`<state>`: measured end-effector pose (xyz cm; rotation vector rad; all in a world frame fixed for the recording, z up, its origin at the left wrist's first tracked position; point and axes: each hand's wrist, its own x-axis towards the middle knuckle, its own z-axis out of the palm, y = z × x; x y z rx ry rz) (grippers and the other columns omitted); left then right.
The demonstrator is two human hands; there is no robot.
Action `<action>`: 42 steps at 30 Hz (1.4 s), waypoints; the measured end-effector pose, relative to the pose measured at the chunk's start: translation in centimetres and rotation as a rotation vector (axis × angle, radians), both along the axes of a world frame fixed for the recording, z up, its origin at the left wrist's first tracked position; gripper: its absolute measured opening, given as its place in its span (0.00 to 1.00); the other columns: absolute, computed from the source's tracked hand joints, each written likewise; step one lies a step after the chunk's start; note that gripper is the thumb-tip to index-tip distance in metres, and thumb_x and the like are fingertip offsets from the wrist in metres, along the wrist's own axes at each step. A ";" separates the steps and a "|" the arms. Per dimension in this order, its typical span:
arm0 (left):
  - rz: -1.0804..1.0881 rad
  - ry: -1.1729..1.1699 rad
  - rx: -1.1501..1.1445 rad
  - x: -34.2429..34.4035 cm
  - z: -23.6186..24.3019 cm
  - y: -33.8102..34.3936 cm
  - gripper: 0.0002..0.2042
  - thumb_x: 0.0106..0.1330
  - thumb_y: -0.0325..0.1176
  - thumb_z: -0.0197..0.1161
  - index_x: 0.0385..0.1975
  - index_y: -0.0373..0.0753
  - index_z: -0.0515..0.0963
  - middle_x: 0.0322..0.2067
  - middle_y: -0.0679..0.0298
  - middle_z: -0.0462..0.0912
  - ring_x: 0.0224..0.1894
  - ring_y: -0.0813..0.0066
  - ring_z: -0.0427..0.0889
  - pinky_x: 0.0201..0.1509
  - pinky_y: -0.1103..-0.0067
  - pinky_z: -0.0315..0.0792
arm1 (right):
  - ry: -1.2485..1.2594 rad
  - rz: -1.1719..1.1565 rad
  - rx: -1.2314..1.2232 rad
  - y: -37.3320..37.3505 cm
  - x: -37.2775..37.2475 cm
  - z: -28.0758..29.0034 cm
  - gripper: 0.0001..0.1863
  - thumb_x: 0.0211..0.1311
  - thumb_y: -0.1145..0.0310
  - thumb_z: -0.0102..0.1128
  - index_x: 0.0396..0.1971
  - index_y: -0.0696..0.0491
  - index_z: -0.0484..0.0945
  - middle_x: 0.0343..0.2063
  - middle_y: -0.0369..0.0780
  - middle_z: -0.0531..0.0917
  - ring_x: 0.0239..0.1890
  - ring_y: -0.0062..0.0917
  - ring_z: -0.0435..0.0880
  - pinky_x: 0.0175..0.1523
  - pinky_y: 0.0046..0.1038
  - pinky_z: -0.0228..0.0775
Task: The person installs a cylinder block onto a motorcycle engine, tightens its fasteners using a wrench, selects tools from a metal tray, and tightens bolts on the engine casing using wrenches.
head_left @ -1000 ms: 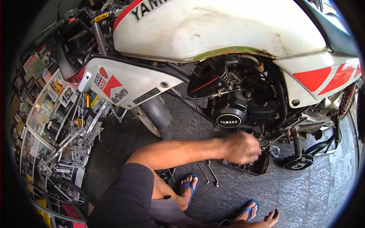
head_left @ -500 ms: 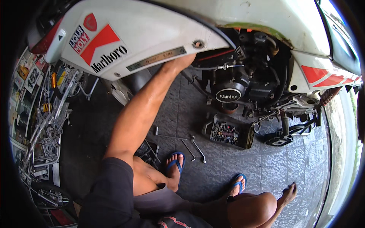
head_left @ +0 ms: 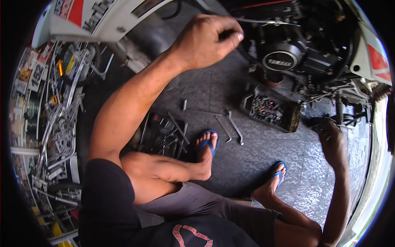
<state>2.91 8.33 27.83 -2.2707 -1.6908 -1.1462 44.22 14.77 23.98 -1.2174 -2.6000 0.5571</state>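
**Hands at the engine**

A person's left hand point(head_left: 205, 41) is closed in a fist on a thin dark part beside the motorcycle's black engine point(head_left: 288, 57) — what it grips is too small to tell. The right hand point(head_left: 331, 140), fingers curled loosely, rests low by the frame; whether it holds anything cannot be told. Between them on the tiled floor point(head_left: 238, 168) sits a parts tray point(head_left: 271, 113), two wrenches point(head_left: 230, 127) just beside it.

Engine point(head_left: 288, 57) black; fairing point(head_left: 111, 16) white with red patches; flip-flops point(head_left: 209, 142) blue; floor tiles point(head_left: 247, 164) mottled grey; shorts point(head_left: 197, 201) grey.
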 end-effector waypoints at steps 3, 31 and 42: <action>-0.048 0.088 -0.138 -1.6 -3.7 -2.4 0.07 0.62 0.30 0.64 0.34 0.34 0.81 0.31 0.57 0.85 0.34 0.64 0.85 0.38 0.74 0.77 | -0.213 0.166 -0.117 -2.2 -0.3 -5.7 0.15 0.56 0.71 0.65 0.44 0.56 0.78 0.26 0.45 0.83 0.27 0.38 0.84 0.34 0.34 0.75; 0.313 -0.237 -0.548 6.7 -33.1 -11.2 0.11 0.61 0.28 0.56 0.42 0.39 0.81 0.46 0.56 0.77 0.52 0.55 0.76 0.51 0.66 0.72 | -0.561 0.130 -0.416 -1.9 -2.3 -10.8 0.20 0.59 0.59 0.61 0.48 0.54 0.78 0.35 0.48 0.85 0.41 0.41 0.85 0.48 0.38 0.75; -0.216 0.038 -0.839 5.8 -31.4 -3.2 0.10 0.49 0.32 0.58 0.29 0.36 0.79 0.36 0.52 0.82 0.40 0.51 0.81 0.45 0.62 0.76 | -0.339 0.044 -0.386 -3.7 -1.8 -6.6 0.18 0.58 0.63 0.62 0.46 0.57 0.78 0.34 0.48 0.85 0.39 0.42 0.85 0.45 0.37 0.75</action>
